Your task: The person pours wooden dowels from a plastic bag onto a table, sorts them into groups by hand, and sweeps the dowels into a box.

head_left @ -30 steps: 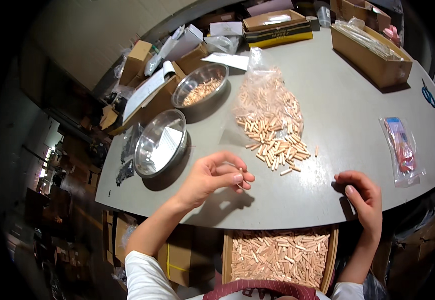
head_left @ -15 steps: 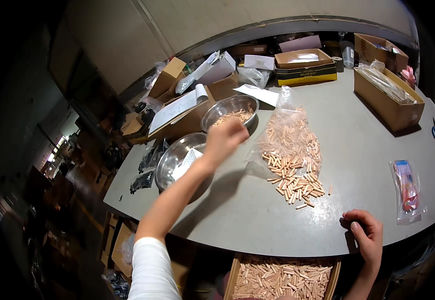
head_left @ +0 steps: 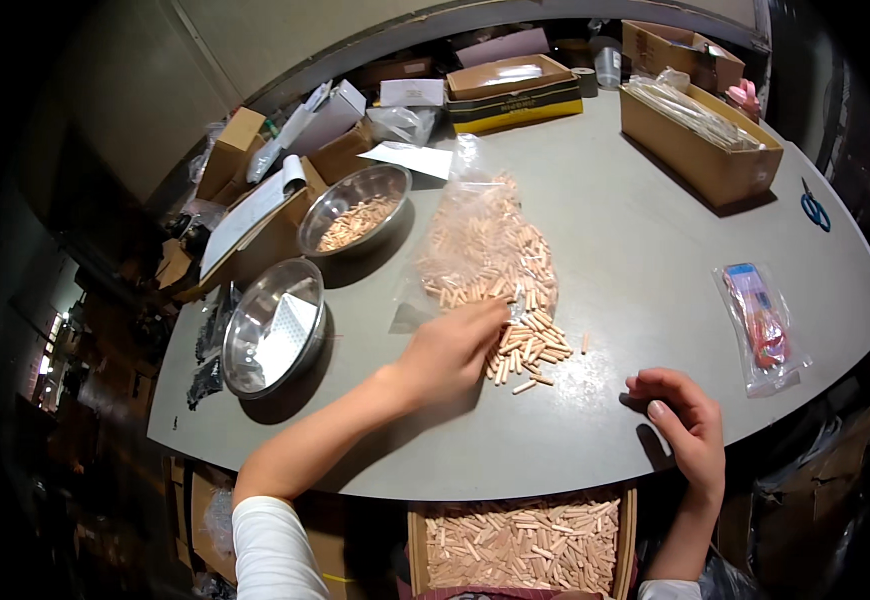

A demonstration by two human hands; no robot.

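Many short wooden dowels (head_left: 530,343) spill from the mouth of a clear plastic bag (head_left: 470,215) in the middle of the table. At the left side of that pile my left hand (head_left: 455,352) bends its fingers together over the dowels; its fingertips are partly hidden. My right hand (head_left: 690,420) hovers by the table's front edge, fingers loosely curved, thumb apart, holding nothing. Further left stands a metal bowl (head_left: 340,208) with some dowels in it. A second metal bowl (head_left: 245,345), nearer me, holds a white perforated piece (head_left: 290,330).
Below the table edge is a box (head_left: 417,545) full of dowels. Right of the pile lie a bagged pink-and-blue item (head_left: 758,325) and blue-handled scissors (head_left: 814,210). Cardboard boxes (head_left: 700,150) and papers line the back. Black packets (head_left: 205,380) lie at the left edge.
My left hand has moved from near the far bowl down and right to the dowel pile. My right hand stays loosely curved near the front edge. The view has shifted to the right.
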